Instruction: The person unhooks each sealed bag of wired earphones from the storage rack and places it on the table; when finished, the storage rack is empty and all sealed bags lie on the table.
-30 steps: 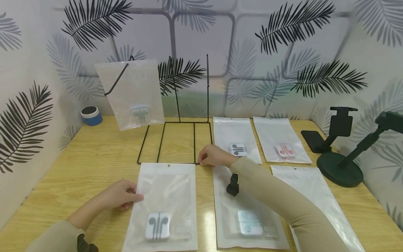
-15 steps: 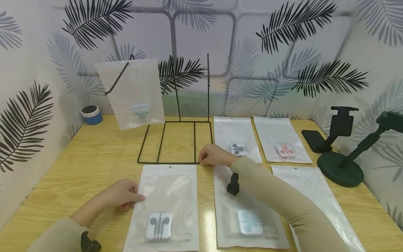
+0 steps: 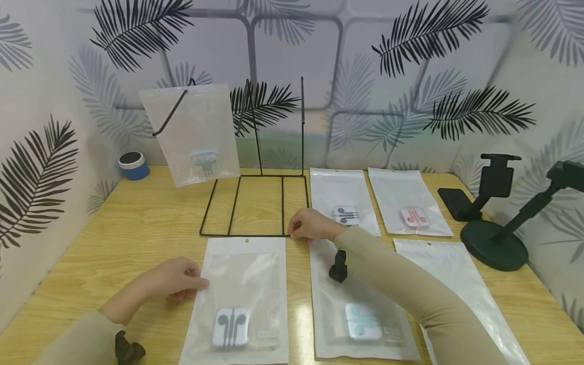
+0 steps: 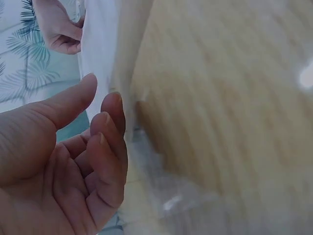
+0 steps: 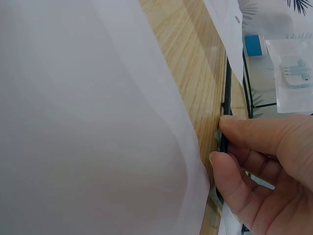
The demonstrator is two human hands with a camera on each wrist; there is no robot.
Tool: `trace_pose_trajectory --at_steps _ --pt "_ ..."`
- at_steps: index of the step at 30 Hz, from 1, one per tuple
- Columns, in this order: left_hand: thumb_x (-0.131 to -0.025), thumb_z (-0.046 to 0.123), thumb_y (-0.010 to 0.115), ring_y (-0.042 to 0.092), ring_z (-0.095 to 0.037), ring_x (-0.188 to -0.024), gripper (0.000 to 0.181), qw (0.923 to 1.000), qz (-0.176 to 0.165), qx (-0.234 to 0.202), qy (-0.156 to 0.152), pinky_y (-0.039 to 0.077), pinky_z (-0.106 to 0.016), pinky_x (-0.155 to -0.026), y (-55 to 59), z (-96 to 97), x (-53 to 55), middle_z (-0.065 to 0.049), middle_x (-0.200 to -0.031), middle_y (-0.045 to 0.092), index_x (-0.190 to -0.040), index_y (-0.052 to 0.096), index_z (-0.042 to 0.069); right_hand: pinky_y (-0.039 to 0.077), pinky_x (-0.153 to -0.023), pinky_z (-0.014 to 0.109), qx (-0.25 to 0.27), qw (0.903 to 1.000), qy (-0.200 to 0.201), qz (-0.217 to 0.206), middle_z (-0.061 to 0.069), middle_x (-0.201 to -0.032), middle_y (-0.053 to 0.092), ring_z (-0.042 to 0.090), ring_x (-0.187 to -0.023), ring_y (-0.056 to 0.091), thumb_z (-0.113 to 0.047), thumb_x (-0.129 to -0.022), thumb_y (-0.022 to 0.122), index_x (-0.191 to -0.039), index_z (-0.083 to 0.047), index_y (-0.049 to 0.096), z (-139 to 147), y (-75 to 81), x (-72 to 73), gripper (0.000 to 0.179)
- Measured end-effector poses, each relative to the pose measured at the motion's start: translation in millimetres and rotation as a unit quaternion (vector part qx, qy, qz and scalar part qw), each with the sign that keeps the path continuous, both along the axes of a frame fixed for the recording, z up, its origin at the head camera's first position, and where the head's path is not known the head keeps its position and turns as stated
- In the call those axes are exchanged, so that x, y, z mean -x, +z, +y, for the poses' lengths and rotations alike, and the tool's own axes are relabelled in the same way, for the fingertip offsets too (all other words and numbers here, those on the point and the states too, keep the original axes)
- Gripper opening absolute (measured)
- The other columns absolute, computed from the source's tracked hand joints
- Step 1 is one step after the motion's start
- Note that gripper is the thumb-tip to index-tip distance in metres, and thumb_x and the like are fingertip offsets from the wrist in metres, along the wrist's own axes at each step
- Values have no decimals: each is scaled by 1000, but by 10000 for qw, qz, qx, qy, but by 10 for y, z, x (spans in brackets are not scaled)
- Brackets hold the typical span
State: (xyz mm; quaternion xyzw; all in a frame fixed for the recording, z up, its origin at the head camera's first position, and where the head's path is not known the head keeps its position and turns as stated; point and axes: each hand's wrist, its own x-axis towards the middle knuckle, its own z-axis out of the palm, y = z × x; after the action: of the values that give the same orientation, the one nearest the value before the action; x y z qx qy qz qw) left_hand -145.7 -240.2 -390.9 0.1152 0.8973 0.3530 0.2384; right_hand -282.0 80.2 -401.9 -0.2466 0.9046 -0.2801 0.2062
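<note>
My left hand is at the left edge of a clear-fronted plastic bag, thumb on top and the other fingers curled at the edge. Boxed earphones with grey marks lie in the lower part of this bag. With thumb and forefinger, my right hand pinches the front right corner of a black wire display rack; the right wrist view shows the dark wire at the fingertips. Another bag with pale green earphones hangs from the rack's left hook.
Right of my work lie a bag with light blue earphones, one with grey earphones, one with pink earphones and a partly covered bag. A black phone stand stands far right. A blue round container sits back left.
My left hand and the bag at it have shifted slightly to the right. The right hand stays at the rack's corner, and the rack holds its place.
</note>
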Motion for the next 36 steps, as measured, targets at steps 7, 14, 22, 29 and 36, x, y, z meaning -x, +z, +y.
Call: trace_pose_trajectory --at_steps 7,14,22,29,36 --pt "-92 35 56 48 -14 -53 33 9978 616 186 128 42 -28 -48 259 -100 199 -4 -68 57 -81 59 4 46 -43 23 53 10000 61 44 -1 -70 58 11 -58 51 -4 -83 67 -78 -9 68 5 -1 -7 7" --pt "-97 34 48 57 -25 -80 38 9800 1879 -128 648 49 -32 -64 698 -216 490 -12 -90 61 -102 59 -2 47 -44 23 -13 10000 -39 18 -1 -70 58 11 -59 52 -5 -83 67 -77 -9 67 3 -12 -11 8" --pt "-97 35 46 50 -25 -96 43 9205 3372 -789 1811 42 -36 -74 999 -305 815 -17 -107 57 -115 56 -2 48 -45 24 -24 10000 -43 11 -1 -69 57 11 -61 52 -4 -83 67 -77 -10 67 -2 -23 -3 9" --pt "-94 28 51 46 -8 -100 35 8515 3505 -2115 3277 38 -21 -80 1025 -375 1139 -2 -116 48 -120 49 5 49 -46 24 -49 10000 -49 -25 -1 -71 58 11 -62 52 -4 -84 67 -78 -10 67 -9 -24 -6 8" --pt "-96 30 47 35 -15 -126 56 8515 2817 -2479 3663 31 -25 -101 1027 -393 1318 -10 -144 32 -142 30 3 48 -45 24 -65 10000 -4 23 -1 -71 59 11 -59 52 -4 -84 66 -79 -8 68 -2 -11 -9 7"
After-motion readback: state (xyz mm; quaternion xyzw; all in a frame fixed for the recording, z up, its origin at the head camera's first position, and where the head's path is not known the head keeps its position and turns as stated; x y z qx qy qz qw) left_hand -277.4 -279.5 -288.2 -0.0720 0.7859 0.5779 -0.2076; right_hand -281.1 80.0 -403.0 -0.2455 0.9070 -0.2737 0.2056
